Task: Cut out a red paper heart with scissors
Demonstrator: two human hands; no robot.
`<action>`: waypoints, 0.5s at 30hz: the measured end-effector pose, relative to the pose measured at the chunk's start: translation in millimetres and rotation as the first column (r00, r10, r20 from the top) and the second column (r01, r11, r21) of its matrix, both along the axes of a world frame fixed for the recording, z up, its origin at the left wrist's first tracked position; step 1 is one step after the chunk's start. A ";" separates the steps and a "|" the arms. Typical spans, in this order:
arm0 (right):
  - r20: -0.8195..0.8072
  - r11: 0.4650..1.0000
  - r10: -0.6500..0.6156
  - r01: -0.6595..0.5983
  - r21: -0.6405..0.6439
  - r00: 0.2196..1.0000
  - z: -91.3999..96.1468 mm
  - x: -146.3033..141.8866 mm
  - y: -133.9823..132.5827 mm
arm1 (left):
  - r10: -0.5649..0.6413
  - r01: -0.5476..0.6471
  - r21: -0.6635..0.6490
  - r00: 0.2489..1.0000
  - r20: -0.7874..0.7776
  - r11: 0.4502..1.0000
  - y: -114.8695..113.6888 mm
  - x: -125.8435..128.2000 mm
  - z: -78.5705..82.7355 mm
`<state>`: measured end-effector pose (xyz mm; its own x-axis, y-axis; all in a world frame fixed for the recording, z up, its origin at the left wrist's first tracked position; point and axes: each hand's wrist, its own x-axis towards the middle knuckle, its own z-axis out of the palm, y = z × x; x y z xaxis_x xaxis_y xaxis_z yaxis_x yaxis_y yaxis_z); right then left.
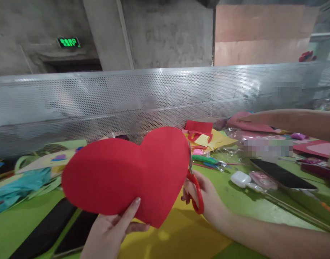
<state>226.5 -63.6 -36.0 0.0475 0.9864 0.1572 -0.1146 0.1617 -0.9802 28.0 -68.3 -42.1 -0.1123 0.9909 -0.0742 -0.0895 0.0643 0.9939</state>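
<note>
A large red paper heart (pixel 127 172) is held up in front of me, its point toward the lower right. My left hand (pixel 113 223) grips its lower edge, thumb on the front and fingers behind. At the heart's right edge my right hand (pixel 205 198) holds red-handled scissors (pixel 199 194), with fingers through the handles. The blades point upward beside the paper and are partly hidden by it. Beneath the heart lies a yellow sheet (pixel 175 237) on the green table (pixel 243 223).
Red and yellow paper scraps (pixel 200 135) lie behind the heart. A phone (pixel 284 174) and a white earphone case (pixel 240 178) are to the right. Another person's arm (pixel 294 118) reaches in from the right. Dark flat objects (pixel 46 230) lie left. A perforated metal panel (pixel 159 97) borders the back.
</note>
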 end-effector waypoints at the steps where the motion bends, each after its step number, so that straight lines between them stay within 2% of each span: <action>1: 0.002 1.000 0.001 -0.001 -0.003 1.000 -0.3 0.1 0.0 | -0.001 0.001 0.007 1.000 0.018 1.000 0.9 0.0 -0.8; 8: 0.025 1.000 -0.003 0.003 0.019 1.000 -3.5 0.7 1.8 | 0.041 -0.053 0.086 0.991 0.130 0.995 2.4 5.2 -3.5; 10: 0.037 1.000 -0.008 0.008 0.016 0.999 -3.3 0.6 1.9 | 0.066 -0.076 0.091 0.992 0.107 0.993 1.7 5.7 -1.2; 15: 0.051 1.000 -0.023 0.023 -0.004 0.998 -1.7 -0.6 0.3 | 0.035 -0.036 0.058 0.999 0.019 0.998 1.7 2.8 5.5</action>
<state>225.9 -63.2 -37.7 0.0624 0.9858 0.1560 -0.0605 0.1597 -0.9853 30.8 -66.6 -36.7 -0.1462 0.9891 -0.0188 -0.1088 0.0028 0.9941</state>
